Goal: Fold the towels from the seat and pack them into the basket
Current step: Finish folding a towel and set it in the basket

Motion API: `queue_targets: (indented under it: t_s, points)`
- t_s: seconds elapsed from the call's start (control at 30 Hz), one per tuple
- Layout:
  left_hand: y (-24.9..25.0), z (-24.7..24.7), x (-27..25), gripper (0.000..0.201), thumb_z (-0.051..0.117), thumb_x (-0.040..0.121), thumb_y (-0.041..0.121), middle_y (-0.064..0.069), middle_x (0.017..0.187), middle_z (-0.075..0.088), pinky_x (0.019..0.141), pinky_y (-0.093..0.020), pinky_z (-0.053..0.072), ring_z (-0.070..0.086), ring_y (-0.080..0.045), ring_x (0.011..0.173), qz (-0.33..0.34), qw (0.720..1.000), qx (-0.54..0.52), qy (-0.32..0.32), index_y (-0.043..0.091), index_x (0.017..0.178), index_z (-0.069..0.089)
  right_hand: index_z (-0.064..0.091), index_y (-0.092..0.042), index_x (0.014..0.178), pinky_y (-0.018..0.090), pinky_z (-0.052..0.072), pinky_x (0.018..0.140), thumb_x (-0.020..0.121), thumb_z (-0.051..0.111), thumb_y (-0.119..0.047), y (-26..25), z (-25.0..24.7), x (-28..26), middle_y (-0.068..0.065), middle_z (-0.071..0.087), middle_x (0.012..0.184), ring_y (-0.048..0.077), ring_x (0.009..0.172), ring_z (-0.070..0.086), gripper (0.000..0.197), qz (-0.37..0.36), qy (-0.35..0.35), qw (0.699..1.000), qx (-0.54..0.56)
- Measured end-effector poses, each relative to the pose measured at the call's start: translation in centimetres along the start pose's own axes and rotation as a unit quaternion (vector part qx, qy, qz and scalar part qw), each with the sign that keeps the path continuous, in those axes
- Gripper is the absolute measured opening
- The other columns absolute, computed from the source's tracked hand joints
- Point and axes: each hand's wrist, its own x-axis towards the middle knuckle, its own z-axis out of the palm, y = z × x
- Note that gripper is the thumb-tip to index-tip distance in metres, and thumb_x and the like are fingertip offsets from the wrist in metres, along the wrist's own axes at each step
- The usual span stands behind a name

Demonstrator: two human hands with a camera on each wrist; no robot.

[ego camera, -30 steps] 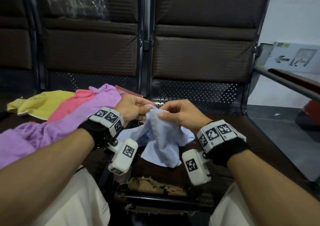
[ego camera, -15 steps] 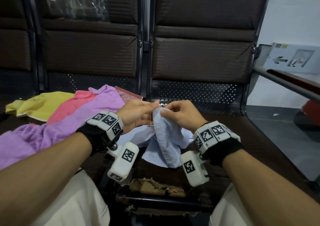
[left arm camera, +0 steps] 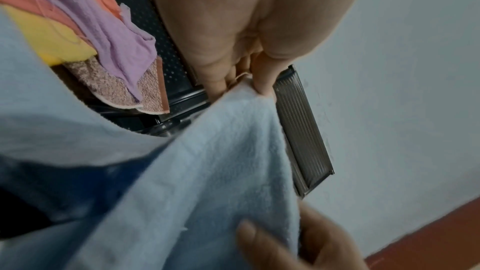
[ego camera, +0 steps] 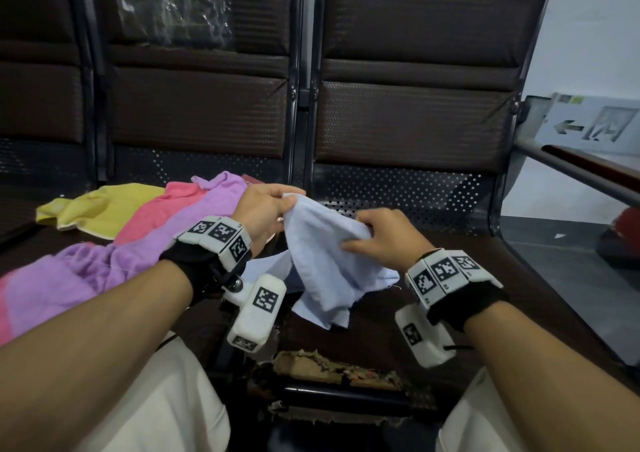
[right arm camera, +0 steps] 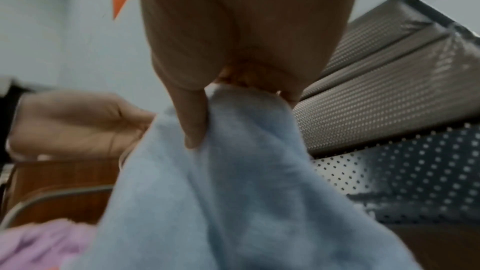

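From the head view, the person sits facing a row of dark seats [ego camera: 398,271] and holds a light blue towel [ego camera: 325,264] up between both hands, just above the seat in front of them. The left hand [ego camera: 265,209] pinches one top corner of it between thumb and fingers; the right hand [ego camera: 384,240] has its fingers curled round a bunched part of the same edge. The rest of the cloth hangs down in loose folds, its lower end near the seat. On the seat to the left lie a purple towel [ego camera: 104,264], a pink towel [ego camera: 162,209] and a yellow towel [ego camera: 100,209], overlapping one another and unfolded. No basket shows in any of the views, so I cannot tell what is in it.

From the left wrist, the left fingertips [left arm camera: 262,87] nip the blue towel's [left arm camera: 207,171] edge, and the other hand's fingers [left arm camera: 262,241] show at the bottom, blurred. The purple [left arm camera: 109,34], orange-pink [left arm camera: 28,1] and yellow cloths [left arm camera: 52,42] lie beyond, over a speckled brown towel [left arm camera: 116,87].

From the right wrist, the thumb [right arm camera: 192,118] presses into the gathered blue towel [right arm camera: 233,192], with the left hand [right arm camera: 78,124] gripping alongside it.
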Motion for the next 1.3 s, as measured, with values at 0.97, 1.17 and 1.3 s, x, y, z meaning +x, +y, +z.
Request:
queue_targets:
  t_s: [0.97,1.17,1.3]
  points:
    - [-1.6,-6.8,-4.1,0.017,0.045,0.095,0.022,-0.01,0.112,0.065,0.088,-0.029,0.036,0.056,-0.027,0.107,0.0,0.895,0.44,0.067,0.013,0.091,0.059,0.067,-0.024,0.098,0.033,0.049,0.074,0.08,0.062,-0.014,0.2,-2.1,-5.6,0.006,0.06,0.102,0.026,0.098,0.06,0.021,0.165,-0.196,0.934,-0.25]
    - [-2.7,-7.2,-3.4,0.019,0.043,0.098,0.026,-0.012,0.109,0.064,0.083,-0.029,0.033,0.056,-0.025,0.099,-0.006,0.885,0.463,0.037,0.011,0.095,0.055,0.067,-0.019,0.094,0.038,0.046,0.086,0.084,0.06,-0.02,1.4,-2.8,-5.5,0.001,0.038,0.101,0.023,0.11,0.045,0.013,0.146,-0.15,0.933,-0.294]
    - [-2.8,-7.2,-2.8,0.026,0.041,0.098,0.023,-0.014,0.112,0.063,0.083,-0.028,0.034,0.054,-0.026,0.102,0.006,0.884,0.465,0.054,0.004,0.103,0.058,0.062,-0.019,0.07,0.032,0.046,0.069,0.079,0.069,-0.04,2.7,-3.7,-5.7,0.003,0.053,0.089,0.018,0.083,0.053,0.024,0.178,-0.122,0.944,-0.25]
